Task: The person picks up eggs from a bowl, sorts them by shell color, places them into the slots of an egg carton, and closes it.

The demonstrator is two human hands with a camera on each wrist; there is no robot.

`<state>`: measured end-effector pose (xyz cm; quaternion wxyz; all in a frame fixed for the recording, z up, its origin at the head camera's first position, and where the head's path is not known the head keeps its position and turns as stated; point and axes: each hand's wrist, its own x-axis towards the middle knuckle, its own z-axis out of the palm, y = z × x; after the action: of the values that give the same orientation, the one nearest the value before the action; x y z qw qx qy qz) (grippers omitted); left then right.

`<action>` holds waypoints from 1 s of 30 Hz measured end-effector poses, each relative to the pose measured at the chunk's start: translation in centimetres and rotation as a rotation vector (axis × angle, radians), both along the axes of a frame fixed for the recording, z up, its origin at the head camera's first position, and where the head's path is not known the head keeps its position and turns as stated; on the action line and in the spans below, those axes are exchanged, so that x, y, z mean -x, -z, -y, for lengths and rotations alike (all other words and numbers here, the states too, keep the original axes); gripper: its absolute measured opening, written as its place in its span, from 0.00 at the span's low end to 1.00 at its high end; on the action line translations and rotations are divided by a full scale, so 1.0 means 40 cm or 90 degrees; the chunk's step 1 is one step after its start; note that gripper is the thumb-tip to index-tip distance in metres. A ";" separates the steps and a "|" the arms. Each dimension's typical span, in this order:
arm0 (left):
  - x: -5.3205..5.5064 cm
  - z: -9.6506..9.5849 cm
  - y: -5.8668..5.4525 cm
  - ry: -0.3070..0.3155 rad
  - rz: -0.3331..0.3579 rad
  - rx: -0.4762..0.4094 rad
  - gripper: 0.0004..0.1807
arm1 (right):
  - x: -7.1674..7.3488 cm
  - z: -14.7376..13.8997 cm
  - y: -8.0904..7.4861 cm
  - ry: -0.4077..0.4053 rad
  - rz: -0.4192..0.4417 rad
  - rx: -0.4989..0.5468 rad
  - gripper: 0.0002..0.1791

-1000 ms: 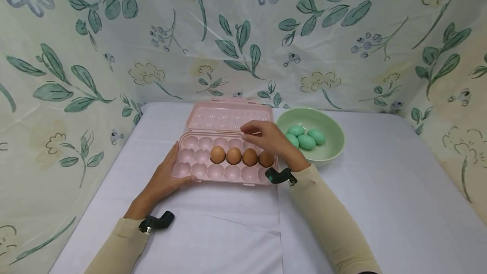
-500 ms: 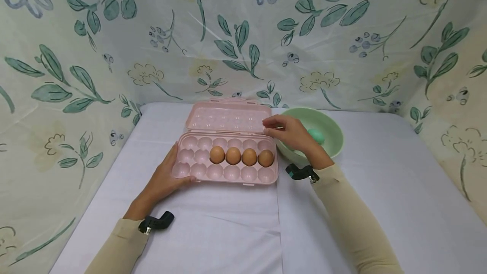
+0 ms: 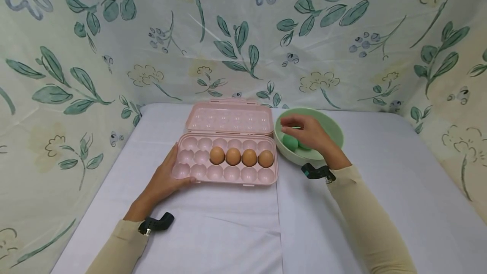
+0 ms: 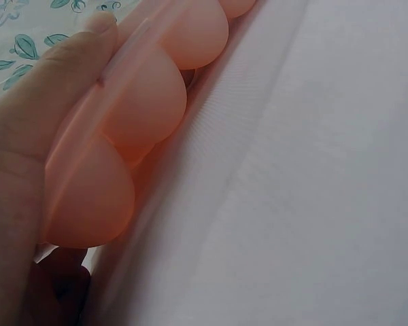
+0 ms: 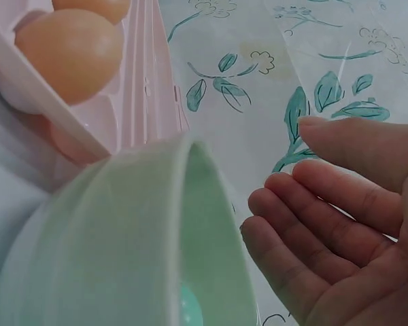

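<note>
- The step in hand, as I judge it, is a reach at the bowl: your right grip hangs over the left part of the green bowl, fingers loosely bent, thumb apart, holding nothing.
- Your left grip holds the left end of the pink egg carton, thumb along the near edge, fingers round the side.
- The green eggs lie in the bowl, partly hidden beneath your right grip, so you cannot count them from here.
- The four brown eggs fill the right-hand four cups of the carton's middle row; that row's two left cups and the far and near rows are bare.
- A pick from here would probably call for you to lower the right grip, narrow it gently round one egg and keep the carton steady with the left.
- The carton looks like thin, glossy plastic with rounded cups; its dimpled lid lies folded back on the far side.
- The bowl is round, deep and smooth, just right of the carton; you cannot tell whether they touch.
- Both kinds of egg look smooth and could roll if pinched off-centre.
- Lightly creased white cloth covers your bench.
</note>
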<state>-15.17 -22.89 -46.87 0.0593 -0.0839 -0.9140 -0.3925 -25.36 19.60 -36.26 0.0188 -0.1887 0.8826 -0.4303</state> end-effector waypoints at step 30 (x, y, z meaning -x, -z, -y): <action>0.001 0.002 0.004 -0.002 -0.006 0.007 0.71 | 0.034 -0.070 0.080 0.060 0.070 -0.030 0.23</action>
<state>-15.22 -22.96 -47.02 0.0639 -0.0847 -0.9159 -0.3872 -26.71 22.40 -39.47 0.0517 -0.1226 0.8981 -0.4192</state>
